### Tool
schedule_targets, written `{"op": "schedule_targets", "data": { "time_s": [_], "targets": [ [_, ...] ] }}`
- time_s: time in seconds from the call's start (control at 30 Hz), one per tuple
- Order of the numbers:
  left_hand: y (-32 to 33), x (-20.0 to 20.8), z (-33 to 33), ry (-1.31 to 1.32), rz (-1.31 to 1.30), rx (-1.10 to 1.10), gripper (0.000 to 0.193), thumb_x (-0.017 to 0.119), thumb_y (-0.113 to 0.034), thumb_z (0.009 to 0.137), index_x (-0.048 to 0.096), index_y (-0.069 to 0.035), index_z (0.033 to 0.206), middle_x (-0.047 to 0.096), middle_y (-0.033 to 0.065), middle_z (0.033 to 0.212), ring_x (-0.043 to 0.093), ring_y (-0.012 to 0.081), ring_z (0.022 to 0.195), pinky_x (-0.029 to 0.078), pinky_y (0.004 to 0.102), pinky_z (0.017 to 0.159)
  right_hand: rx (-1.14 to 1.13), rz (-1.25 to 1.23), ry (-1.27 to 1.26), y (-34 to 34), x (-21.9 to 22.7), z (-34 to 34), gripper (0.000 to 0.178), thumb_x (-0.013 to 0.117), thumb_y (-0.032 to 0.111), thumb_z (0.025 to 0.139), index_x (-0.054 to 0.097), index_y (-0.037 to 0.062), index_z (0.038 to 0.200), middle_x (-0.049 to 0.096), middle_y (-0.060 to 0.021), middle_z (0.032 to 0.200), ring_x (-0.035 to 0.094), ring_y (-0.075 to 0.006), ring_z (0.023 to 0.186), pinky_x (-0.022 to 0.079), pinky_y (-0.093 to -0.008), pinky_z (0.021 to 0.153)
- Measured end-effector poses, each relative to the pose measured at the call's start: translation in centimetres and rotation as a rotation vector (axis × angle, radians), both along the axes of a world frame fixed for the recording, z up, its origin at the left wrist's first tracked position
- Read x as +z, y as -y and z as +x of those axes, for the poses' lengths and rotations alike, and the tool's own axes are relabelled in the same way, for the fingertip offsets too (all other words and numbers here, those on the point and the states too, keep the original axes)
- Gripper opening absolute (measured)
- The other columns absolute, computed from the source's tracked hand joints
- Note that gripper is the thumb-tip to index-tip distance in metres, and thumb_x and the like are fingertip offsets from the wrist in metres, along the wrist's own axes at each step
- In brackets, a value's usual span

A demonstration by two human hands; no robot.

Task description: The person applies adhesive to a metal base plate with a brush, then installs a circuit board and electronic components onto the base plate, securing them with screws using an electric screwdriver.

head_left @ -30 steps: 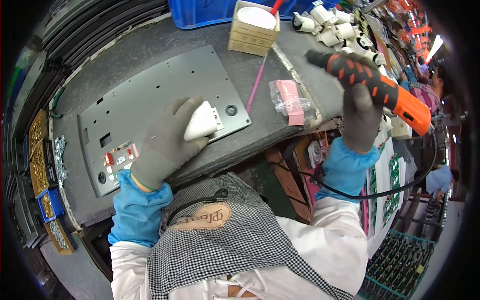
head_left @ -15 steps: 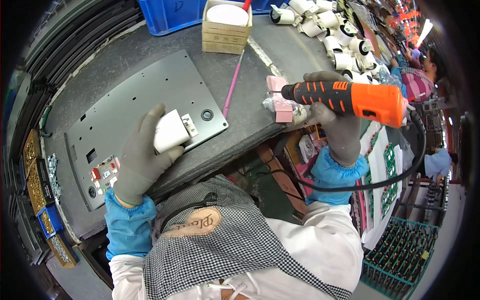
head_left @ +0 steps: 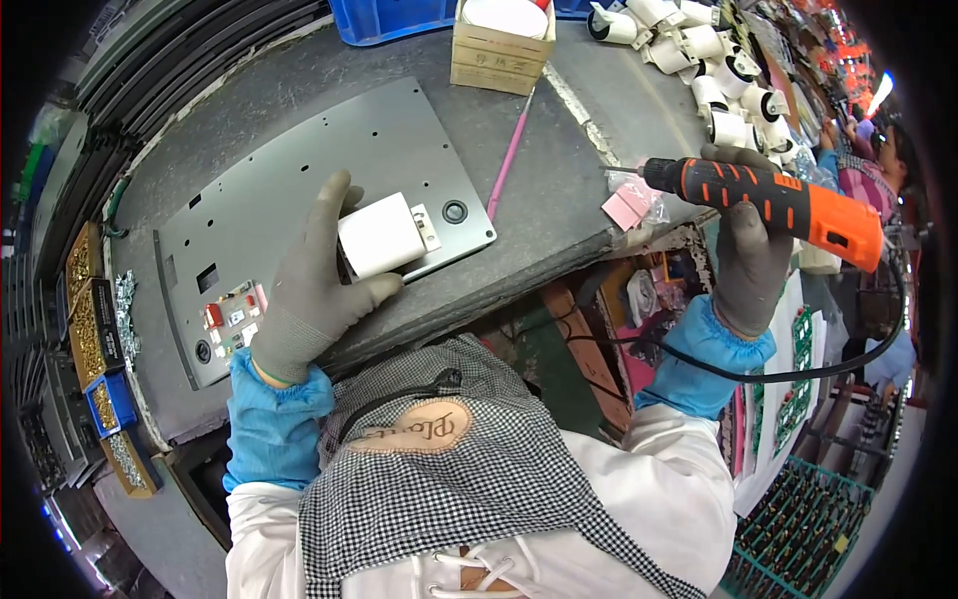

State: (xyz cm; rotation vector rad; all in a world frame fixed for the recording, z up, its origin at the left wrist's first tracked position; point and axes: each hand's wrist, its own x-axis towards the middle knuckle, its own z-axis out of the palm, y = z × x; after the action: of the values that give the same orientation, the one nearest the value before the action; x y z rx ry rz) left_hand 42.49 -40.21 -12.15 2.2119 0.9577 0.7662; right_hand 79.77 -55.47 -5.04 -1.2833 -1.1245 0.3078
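My left hand (head_left: pixel 314 275), in a grey glove, is closed around a white rounded plastic part (head_left: pixel 382 236) with a small bracket at its right end. This part sits over the near edge of a flat grey panel (head_left: pixel 329 150) with holes, a round speaker at each end. Beside my left wrist, a small circuit board (head_left: pixel 237 317) lies on the panel. My right hand (head_left: pixel 748 240), also gloved, grips an orange and black electric screwdriver (head_left: pixel 783 205), its bit pointing left above the bench edge. Just below the bit lie pink pads (head_left: pixel 627 205) with clear plastic wrap.
White cylindrical parts (head_left: pixel 733 95) are piled at the far right. A cardboard box (head_left: pixel 499 55) stands at the back, near a pink stick (head_left: pixel 511 155) and a blue crate (head_left: pixel 394 22). Screw trays (head_left: pixel 88 319) line the left. A black cable (head_left: pixel 798 375) loops at right.
The whole view has shifted, moving bench items rightward. The screwdriver has moved right and its rear end now tilts down, with its bit clear of the pink pads. My left hand keeps the white part.
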Motion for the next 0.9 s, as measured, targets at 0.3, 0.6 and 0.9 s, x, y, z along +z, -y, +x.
{"op": "schedule_targets", "data": {
  "time_s": [0.3,0.6,0.9],
  "targets": [
    [0.3,0.8,-0.4,-0.103,-0.064,-0.068,0.080,0.085,-0.013,0.071,0.051,-0.001,0.142,0.063,0.0198,0.129,0.063,0.0344,0.122,0.051,0.0424,0.103,-0.028,-0.164,0.036,1.8,0.3,0.0,0.055,0.076,0.024,0.088,0.058,-0.0062,0.130,0.068,-0.0185,0.120,0.066,-0.0257,0.109,0.050,-0.0403,0.101],
    [0.4,0.6,-1.3,-0.103,-0.070,-0.008,0.077,0.087,-0.015,0.069,0.055,-0.003,0.138,0.064,0.0182,0.128,0.065,0.0336,0.119,0.055,0.0414,0.098,0.046,0.095,0.012,1.4,-0.8,-0.5,0.064,0.071,0.037,0.093,0.054,-0.0063,0.137,0.064,-0.0217,0.127,0.064,-0.0364,0.119,0.045,-0.0524,0.110],
    [0.6,0.5,-0.5,-0.120,-0.025,-0.063,0.076,0.086,-0.014,0.071,0.054,-0.004,0.139,0.064,0.0179,0.127,0.066,0.0328,0.117,0.056,0.0417,0.097,0.273,0.387,-0.333,-5.5,-0.5,-6.7,0.088,0.069,0.055,0.091,0.040,-0.0054,0.149,0.060,-0.0168,0.114,0.061,-0.0342,0.107,0.047,-0.0620,0.105]
  ]
}}
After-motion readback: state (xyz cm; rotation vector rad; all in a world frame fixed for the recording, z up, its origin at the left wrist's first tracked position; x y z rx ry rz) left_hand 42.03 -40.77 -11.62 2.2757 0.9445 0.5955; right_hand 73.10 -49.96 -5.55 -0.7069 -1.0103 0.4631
